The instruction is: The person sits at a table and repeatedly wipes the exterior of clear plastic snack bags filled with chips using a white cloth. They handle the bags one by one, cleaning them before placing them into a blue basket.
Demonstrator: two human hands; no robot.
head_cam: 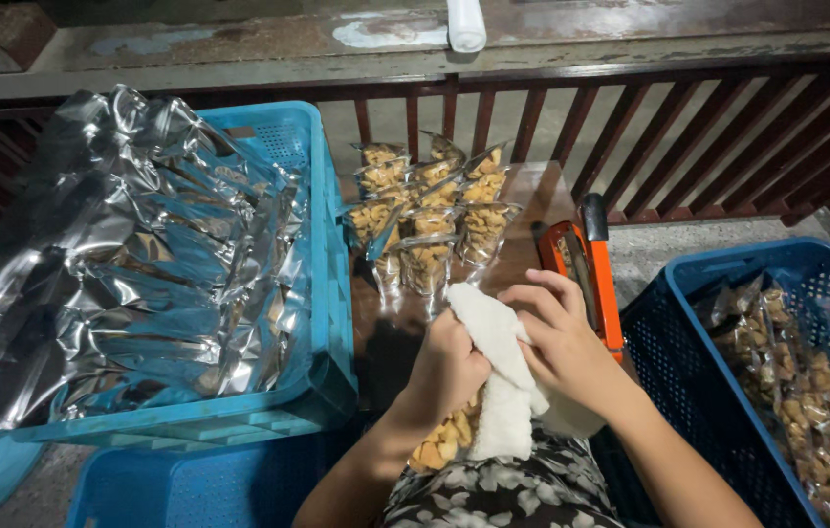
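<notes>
White cloth (498, 376) sits at centre bottom, over the person's lap, wrapped around a clear snack pouch (444, 440) whose yellow-brown pieces show just below it. Left hand (449, 367) is fisted around the pouch top and the cloth's left edge, gripping both; right hand (557, 337) is pressed flat-ish on the cloth from the right, fingers curled over its upper fold, so both hands are together and clamped on the same bundle. Looks like wiping the pouch mouth; judgement only. To do it well: keep the pouch upright so the pieces stay down, pinch the film through the cloth and draw along the open strip evenly, don't crush the contents, keep crumbs off the strip. Just right of the hands, touching range, an orange heat sealer (591, 279) with a black handle lies on the brown table (532, 196). Beyond the hands a cluster of filled pouches (430, 220) stands upright on the table, tops open by the look of it, can't tell for sure. Left: light-blue crate (322, 293) lined with a big crinkled silver foil bag (131, 254). Right: dark-blue crate (698, 323) with finished pouches lying inside. Red-brown railing (689, 137) behind the table. Floral fabric (503, 489) on the lap under the bundle.
</notes>
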